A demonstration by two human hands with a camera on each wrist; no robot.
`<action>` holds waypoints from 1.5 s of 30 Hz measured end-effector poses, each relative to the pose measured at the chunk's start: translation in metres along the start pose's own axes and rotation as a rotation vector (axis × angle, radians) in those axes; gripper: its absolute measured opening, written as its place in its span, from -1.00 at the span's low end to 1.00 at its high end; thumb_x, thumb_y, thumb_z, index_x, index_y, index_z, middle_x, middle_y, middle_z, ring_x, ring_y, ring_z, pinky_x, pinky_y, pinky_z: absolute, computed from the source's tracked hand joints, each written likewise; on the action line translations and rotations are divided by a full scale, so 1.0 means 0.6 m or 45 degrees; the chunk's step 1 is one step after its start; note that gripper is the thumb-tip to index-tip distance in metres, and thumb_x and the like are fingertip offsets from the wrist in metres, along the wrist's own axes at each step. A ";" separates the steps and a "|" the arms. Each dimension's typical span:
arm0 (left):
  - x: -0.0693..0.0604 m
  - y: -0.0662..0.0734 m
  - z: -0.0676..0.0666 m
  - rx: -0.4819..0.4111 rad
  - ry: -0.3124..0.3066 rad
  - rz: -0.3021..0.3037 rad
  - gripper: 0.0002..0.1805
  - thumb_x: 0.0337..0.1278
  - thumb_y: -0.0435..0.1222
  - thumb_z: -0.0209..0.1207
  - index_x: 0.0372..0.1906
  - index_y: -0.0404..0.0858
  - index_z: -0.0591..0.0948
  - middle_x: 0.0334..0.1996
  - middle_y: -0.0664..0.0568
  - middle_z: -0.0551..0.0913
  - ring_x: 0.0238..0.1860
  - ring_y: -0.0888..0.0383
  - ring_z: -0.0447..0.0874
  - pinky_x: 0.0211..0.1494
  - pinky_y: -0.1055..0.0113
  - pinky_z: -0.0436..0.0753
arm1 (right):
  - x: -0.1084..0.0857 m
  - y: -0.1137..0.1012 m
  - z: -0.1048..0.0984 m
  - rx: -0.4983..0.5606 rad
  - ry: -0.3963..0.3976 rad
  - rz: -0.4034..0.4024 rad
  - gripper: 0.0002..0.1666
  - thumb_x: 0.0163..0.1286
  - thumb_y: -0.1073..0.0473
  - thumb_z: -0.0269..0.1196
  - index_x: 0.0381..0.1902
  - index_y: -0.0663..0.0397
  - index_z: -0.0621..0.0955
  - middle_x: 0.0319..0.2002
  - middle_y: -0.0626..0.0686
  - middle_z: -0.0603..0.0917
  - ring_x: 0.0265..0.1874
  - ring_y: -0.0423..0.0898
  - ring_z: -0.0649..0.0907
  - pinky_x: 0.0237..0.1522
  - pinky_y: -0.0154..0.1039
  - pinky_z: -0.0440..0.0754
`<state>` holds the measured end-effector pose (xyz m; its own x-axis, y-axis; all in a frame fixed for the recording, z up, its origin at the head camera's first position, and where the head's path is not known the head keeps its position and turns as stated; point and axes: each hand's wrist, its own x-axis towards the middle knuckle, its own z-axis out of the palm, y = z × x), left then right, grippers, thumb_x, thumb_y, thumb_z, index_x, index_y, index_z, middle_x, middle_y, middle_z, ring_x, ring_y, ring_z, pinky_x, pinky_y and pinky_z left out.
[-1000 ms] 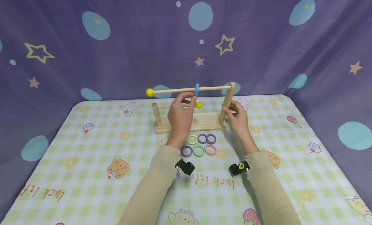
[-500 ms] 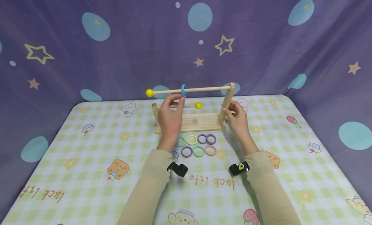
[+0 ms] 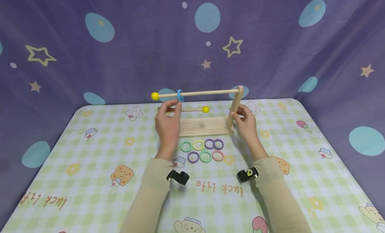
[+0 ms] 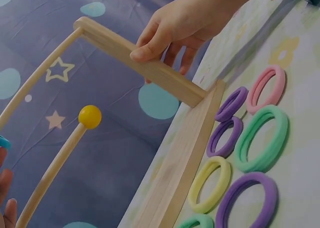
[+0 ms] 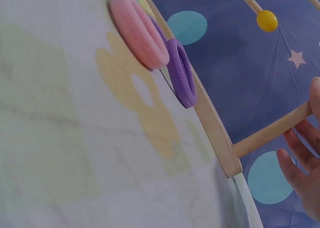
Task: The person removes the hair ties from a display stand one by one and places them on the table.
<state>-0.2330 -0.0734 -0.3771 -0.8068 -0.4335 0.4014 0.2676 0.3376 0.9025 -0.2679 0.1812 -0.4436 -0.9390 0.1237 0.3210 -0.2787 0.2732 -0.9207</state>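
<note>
My left hand pinches a blue hair tie between thumb and fingers. The tie hangs around the upper rod of a wooden stand, near the yellow ball at its left end. With thumb and fingers, my right hand grips the stand's tall right post. A shorter lower rod ends in another yellow ball; its left post is mostly hidden behind my left hand. In the left wrist view only fingertips and a sliver of blue tie show.
Several hair ties lie in front of the wooden base, among them a pink one, a green one, a yellow one and a purple one. A checked cloth covers the table; a purple curtain hangs behind.
My left hand has slid the blue hair tie leftward along the upper rod, from about its middle to near the ball. The right hand has stayed on the post.
</note>
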 end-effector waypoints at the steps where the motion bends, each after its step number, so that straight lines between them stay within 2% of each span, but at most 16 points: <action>1: 0.001 -0.001 -0.002 0.002 0.007 -0.001 -0.78 0.24 -0.11 0.32 -0.14 -0.14 0.72 -0.17 0.17 0.73 -0.25 0.22 0.60 -0.29 0.32 0.44 | 0.000 0.000 0.000 0.002 0.001 0.000 -0.51 0.38 0.17 0.29 0.21 0.26 0.52 0.03 0.24 0.66 -0.01 -0.06 0.59 -0.03 -0.34 0.57; 10: 0.010 -0.010 -0.022 -0.038 0.072 -0.026 -0.77 0.24 -0.12 0.32 -0.15 -0.18 0.72 -0.16 0.17 0.72 -0.27 0.27 0.56 -0.28 0.36 0.42 | 0.000 0.003 -0.001 -0.005 0.004 -0.009 -0.51 0.37 0.16 0.29 0.20 0.27 0.52 0.02 0.24 0.66 -0.04 -0.14 0.59 -0.05 -0.37 0.57; 19: 0.014 -0.020 -0.039 -0.124 0.126 -0.026 -0.75 0.23 -0.15 0.33 -0.15 -0.26 0.70 -0.24 0.11 0.70 -0.25 0.28 0.54 -0.24 0.41 0.44 | 0.001 0.003 0.000 -0.014 0.001 -0.015 -0.50 0.38 0.15 0.28 0.20 0.27 0.52 0.02 0.24 0.66 -0.03 -0.09 0.59 -0.04 -0.36 0.56; 26: 0.019 -0.023 -0.051 -0.127 0.172 -0.037 -0.77 0.24 -0.18 0.32 -0.14 -0.25 0.71 -0.19 0.12 0.71 -0.26 0.26 0.56 -0.30 0.40 0.46 | 0.001 0.002 0.001 -0.009 0.000 -0.011 -0.50 0.38 0.16 0.28 0.20 0.28 0.51 0.02 0.26 0.66 -0.01 -0.04 0.59 -0.03 -0.36 0.56; 28: 0.020 -0.024 -0.054 -0.131 0.178 -0.053 -0.78 0.23 -0.19 0.32 -0.14 -0.25 0.71 -0.17 0.10 0.71 -0.26 0.26 0.55 -0.30 0.40 0.45 | -0.004 -0.017 -0.001 -0.007 -0.009 0.012 -0.51 0.39 0.19 0.27 0.20 0.32 0.50 0.04 0.30 0.64 0.02 0.01 0.59 -0.01 -0.34 0.55; 33: 0.010 0.018 -0.067 -0.180 0.185 -0.050 -0.78 0.25 -0.34 0.28 -0.12 -0.44 0.67 -0.13 -0.17 0.70 -0.27 0.23 0.53 -0.32 0.46 0.43 | -0.005 -0.020 -0.001 -0.009 -0.012 0.043 -0.51 0.40 0.22 0.26 0.22 0.32 0.49 0.06 0.31 0.63 0.05 0.07 0.58 0.01 -0.30 0.53; 35: 0.006 0.035 -0.073 -0.198 0.191 -0.032 -0.79 0.25 -0.41 0.26 -0.13 -0.52 0.65 -0.13 -0.24 0.68 -0.28 0.23 0.52 -0.33 0.48 0.42 | 0.000 -0.002 0.000 -0.008 0.000 0.024 -0.51 0.39 0.19 0.28 0.21 0.28 0.51 0.05 0.28 0.64 0.04 0.04 0.59 0.00 -0.32 0.54; 38: 0.008 0.037 -0.076 -0.208 0.201 -0.022 -0.79 0.25 -0.42 0.26 -0.13 -0.54 0.64 -0.15 -0.23 0.68 -0.29 0.23 0.51 -0.33 0.46 0.43 | 0.000 0.002 0.000 -0.014 0.008 0.009 -0.51 0.38 0.17 0.28 0.20 0.27 0.51 0.04 0.27 0.65 0.02 0.01 0.60 -0.01 -0.31 0.55; 42: 0.014 0.033 -0.079 -0.187 0.210 -0.034 -0.79 0.26 -0.41 0.26 -0.13 -0.53 0.64 -0.15 -0.18 0.67 -0.28 0.23 0.51 -0.29 0.45 0.42 | 0.001 0.003 0.000 -0.020 0.012 0.002 -0.51 0.38 0.16 0.29 0.19 0.26 0.52 0.03 0.26 0.65 0.01 -0.01 0.60 -0.03 -0.32 0.56; 45: 0.023 0.009 -0.077 -0.170 0.218 -0.037 -0.76 0.27 -0.36 0.27 -0.11 -0.49 0.65 -0.12 -0.17 0.68 -0.25 0.20 0.52 -0.29 0.44 0.41 | 0.001 0.001 0.000 -0.023 0.011 0.007 -0.50 0.38 0.16 0.28 0.20 0.27 0.51 0.04 0.26 0.65 0.01 -0.02 0.60 -0.03 -0.35 0.56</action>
<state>-0.2184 -0.1163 -0.3591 -0.7170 -0.5810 0.3852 0.3218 0.2142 0.9222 -0.2686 0.1813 -0.4442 -0.9387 0.1332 0.3180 -0.2699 0.2900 -0.9182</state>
